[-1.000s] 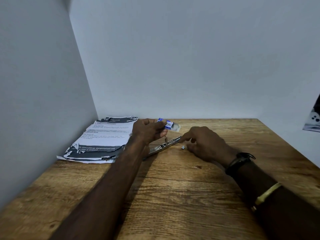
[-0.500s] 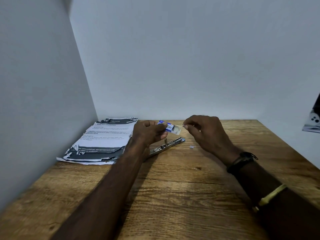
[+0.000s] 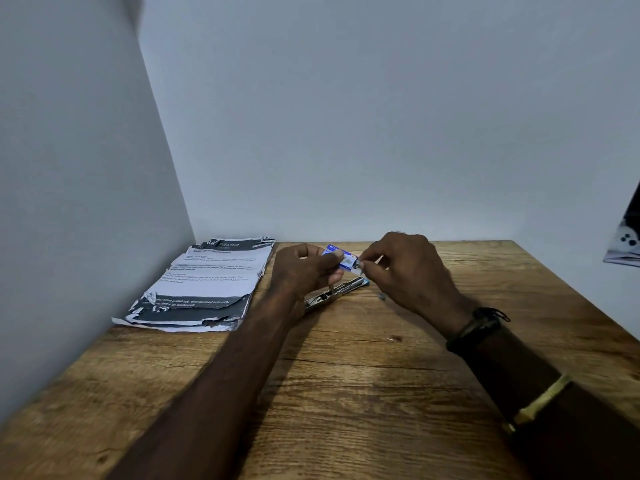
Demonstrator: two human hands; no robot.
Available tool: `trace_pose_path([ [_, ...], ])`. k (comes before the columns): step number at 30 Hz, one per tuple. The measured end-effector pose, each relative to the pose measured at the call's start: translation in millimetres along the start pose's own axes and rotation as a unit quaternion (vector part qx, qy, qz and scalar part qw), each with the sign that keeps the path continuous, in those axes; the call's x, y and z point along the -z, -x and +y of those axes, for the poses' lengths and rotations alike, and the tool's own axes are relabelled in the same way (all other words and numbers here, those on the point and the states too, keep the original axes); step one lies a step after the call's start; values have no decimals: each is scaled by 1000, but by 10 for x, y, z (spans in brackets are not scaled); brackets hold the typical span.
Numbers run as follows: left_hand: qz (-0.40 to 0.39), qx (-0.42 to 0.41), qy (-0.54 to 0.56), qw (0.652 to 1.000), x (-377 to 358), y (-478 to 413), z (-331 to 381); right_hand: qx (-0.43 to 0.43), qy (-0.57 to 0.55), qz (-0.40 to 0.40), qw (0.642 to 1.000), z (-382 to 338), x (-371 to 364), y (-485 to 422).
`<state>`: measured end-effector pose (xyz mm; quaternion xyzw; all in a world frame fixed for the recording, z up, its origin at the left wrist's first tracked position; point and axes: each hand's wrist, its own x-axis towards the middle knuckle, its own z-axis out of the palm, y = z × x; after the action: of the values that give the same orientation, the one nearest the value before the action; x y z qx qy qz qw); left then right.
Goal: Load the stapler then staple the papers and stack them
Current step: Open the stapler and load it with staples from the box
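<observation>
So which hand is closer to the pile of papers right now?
Left. The left hand hovers just right of the papers; the right hand is farther right, beyond the staple box.

Dim, even light; soft shadows lie under both forearms on the wooden table (image 3: 346, 393). Wide-angle bending warps the edges.

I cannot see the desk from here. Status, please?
Left hand holds staple box; right hand pinches at its open end. Stapler open on table. Papers untouched, nothing blocking.

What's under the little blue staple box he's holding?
The opened metal stapler lies on the wooden table below the staple box. Its near end is covered by the left hand.
</observation>
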<state>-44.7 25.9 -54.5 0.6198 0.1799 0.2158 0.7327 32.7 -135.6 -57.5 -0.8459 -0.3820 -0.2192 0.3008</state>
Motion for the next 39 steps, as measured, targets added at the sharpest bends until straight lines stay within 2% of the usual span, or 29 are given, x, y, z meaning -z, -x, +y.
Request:
trace_pose_path([
  [5, -7, 0, 2, 1000, -9, 6, -12, -38, -10, 12, 999, 37, -27, -29],
  [12, -9, 11, 4, 1000, -18, 8, -18, -30, -11, -3, 999, 69, -36, -41],
  [18, -9, 19, 10, 1000, -13, 5, -11, -31, -56, -19, 998, 60, 15, -31],
  [23, -14, 27, 17, 999, -18, 8, -10, -79, -130, -24, 988, 52, 33, -13],
  [26, -15, 26, 27, 999, -21, 15, 1, -113, -226, -32, 967, 52, 49, -1],
  [30, -10, 28, 49, 998, -11, 7, 14, -202, -397, -52, 894, 80, 76, -31],
  [32, -10, 30, 52, 998, 2, 1, 17, -206, -439, -70, 872, 105, 89, -37],
  [36, -27, 35, 57, 997, 1, -13, 3, -183, -464, -76, 864, 120, 81, -9],
  [39, -40, 29, 54, 997, 1, -17, -15, -195, -462, -71, 862, 124, 62, -19],
])
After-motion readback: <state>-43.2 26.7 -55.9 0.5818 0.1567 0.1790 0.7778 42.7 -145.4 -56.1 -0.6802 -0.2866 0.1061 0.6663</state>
